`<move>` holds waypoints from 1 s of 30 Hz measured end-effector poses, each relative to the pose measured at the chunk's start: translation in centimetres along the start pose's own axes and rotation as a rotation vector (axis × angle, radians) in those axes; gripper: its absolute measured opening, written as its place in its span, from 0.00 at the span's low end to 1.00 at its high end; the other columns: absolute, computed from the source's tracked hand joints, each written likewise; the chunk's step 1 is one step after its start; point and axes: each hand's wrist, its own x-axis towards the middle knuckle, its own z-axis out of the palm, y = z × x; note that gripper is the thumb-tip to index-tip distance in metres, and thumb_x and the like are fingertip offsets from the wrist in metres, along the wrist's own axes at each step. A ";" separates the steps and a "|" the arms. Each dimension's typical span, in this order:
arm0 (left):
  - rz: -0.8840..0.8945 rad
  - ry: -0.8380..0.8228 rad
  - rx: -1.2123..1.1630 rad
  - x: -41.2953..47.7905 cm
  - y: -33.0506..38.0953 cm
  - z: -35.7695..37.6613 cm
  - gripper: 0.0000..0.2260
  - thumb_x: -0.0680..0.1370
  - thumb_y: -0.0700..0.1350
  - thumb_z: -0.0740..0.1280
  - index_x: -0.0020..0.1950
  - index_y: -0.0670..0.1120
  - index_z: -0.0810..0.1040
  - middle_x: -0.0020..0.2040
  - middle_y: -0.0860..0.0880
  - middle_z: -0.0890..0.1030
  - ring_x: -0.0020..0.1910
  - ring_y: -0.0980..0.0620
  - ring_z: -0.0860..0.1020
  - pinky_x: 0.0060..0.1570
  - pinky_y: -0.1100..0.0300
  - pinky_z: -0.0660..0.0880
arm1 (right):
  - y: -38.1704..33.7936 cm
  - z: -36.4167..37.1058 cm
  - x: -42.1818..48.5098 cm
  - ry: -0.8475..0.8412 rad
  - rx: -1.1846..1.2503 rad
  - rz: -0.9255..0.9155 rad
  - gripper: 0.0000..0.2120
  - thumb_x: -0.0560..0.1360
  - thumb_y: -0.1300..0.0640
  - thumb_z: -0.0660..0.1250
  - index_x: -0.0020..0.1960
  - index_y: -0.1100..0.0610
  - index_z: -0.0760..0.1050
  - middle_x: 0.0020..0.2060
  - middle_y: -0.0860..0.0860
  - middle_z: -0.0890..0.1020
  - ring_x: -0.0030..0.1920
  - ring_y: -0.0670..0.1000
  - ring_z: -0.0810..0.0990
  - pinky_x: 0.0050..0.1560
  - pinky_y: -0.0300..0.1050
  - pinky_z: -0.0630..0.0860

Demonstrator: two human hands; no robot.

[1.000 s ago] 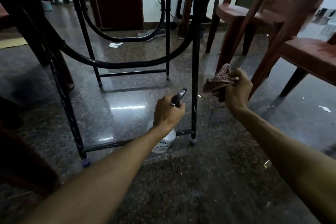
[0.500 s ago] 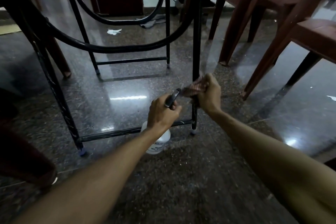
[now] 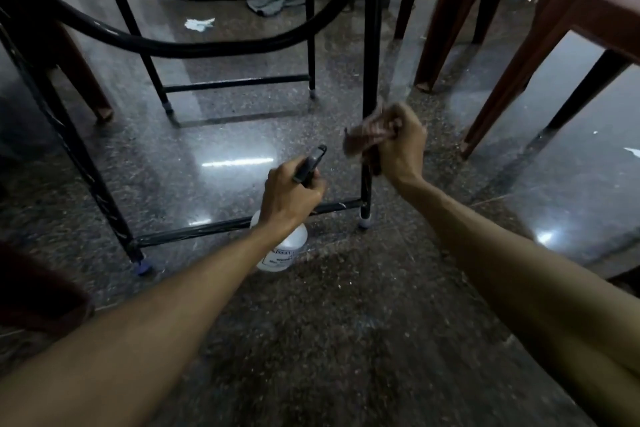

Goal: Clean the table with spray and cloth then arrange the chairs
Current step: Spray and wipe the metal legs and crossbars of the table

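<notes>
Right hand [image 3: 398,146] clenched on bunched cloth [image 3: 363,135], pressed to upright leg [image 3: 372,45] just left of it; leg axis vertical. Left hand [image 3: 291,194] grips spray [image 3: 284,250] head, bottle low beside crossbar [image 3: 207,232].

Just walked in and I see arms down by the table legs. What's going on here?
A person seems to be cleaning the table's frame. The left hand grips a spray bottle low by the floor, and the right hand holds a bunched cloth against the black table leg. Brown chairs stand to the right.
</notes>
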 end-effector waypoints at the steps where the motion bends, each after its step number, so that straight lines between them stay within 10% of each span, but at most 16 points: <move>1: 0.002 0.002 0.006 0.0 -0.3 0.4 0.07 0.75 0.43 0.70 0.41 0.41 0.79 0.34 0.44 0.80 0.34 0.45 0.79 0.38 0.44 0.80 | -0.3 0.2 0.2 0.013 0.069 -0.007 0.09 0.74 0.66 0.67 0.44 0.55 0.69 0.44 0.56 0.79 0.33 0.52 0.82 0.24 0.45 0.77; 8: -0.053 -0.058 -0.032 -1.3 -0.4 1.9 0.03 0.75 0.40 0.73 0.42 0.43 0.80 0.35 0.47 0.82 0.36 0.48 0.82 0.40 0.48 0.82 | 7.2 -0.6 -4.7 -0.159 -0.188 0.206 0.08 0.69 0.67 0.64 0.37 0.55 0.71 0.29 0.49 0.78 0.29 0.52 0.81 0.24 0.56 0.77; 19: -0.216 -0.201 0.127 -4.0 -1.0 5.5 0.08 0.74 0.48 0.73 0.39 0.49 0.78 0.36 0.49 0.80 0.39 0.44 0.80 0.39 0.50 0.80 | 8.0 -4.9 -4.2 0.005 -0.019 0.253 0.08 0.77 0.67 0.64 0.41 0.58 0.70 0.34 0.64 0.79 0.28 0.60 0.82 0.18 0.55 0.76; 30: -0.222 -0.193 0.078 -5.3 -3.6 4.7 0.08 0.72 0.45 0.77 0.38 0.46 0.79 0.35 0.50 0.82 0.37 0.47 0.82 0.40 0.50 0.81 | 7.3 1.0 -6.8 -0.090 -0.011 0.227 0.09 0.72 0.70 0.62 0.43 0.57 0.71 0.38 0.58 0.80 0.31 0.55 0.82 0.24 0.49 0.77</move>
